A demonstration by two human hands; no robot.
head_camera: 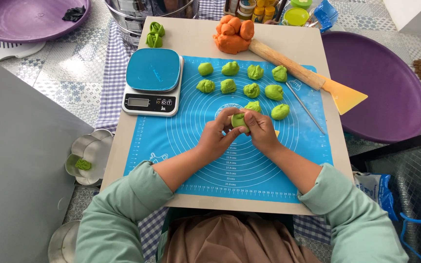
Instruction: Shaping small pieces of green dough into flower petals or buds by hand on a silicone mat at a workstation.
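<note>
Mint-green sleeves led to both hands, left hand [214, 138] and right hand [260, 130], pinching one green dough ball [239, 120] above a blue silicone mat [171, 141] on the beige worktop [196, 36]. Beyond sat a blue kitchen scale [153, 82] and orange dough [232, 34].

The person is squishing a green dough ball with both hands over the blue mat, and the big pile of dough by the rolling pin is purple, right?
Not quite. The head view shows the pile of dough by the rolling pin is orange, not purple. The rest holds: the left hand and right hand squeeze a green dough ball over the blue mat.
</note>
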